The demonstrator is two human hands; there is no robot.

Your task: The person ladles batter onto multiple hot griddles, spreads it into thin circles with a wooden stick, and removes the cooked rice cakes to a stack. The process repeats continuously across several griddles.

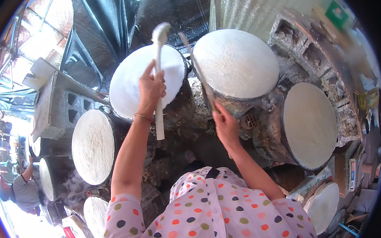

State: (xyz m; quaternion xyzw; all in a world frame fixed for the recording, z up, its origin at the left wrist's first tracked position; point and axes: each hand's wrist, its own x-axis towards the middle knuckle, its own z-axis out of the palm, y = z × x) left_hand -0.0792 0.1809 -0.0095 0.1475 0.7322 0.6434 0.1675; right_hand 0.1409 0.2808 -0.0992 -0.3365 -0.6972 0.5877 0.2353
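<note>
My left hand [151, 88] is closed around the long pale handle of a ladle [161, 32]. The ladle's whitish, rounded head points away from me, over the far left round white-topped drum [125, 86]. My right hand [227, 127] grips the near end of a long, thin stick [199, 66]. This stick slants up and to the left along the left rim of the far right round white surface [237, 63]. Its tip is blurred, and I cannot tell whether it touches the rim.
More white-topped drums stand at the left [93, 146] and right [311, 124]. Concrete blocks [78, 106] edge the left, with a rough block wall [313, 54] at right. Dark sheeting [166, 15] hangs behind. A person [24, 190] works at far left, near rising steam.
</note>
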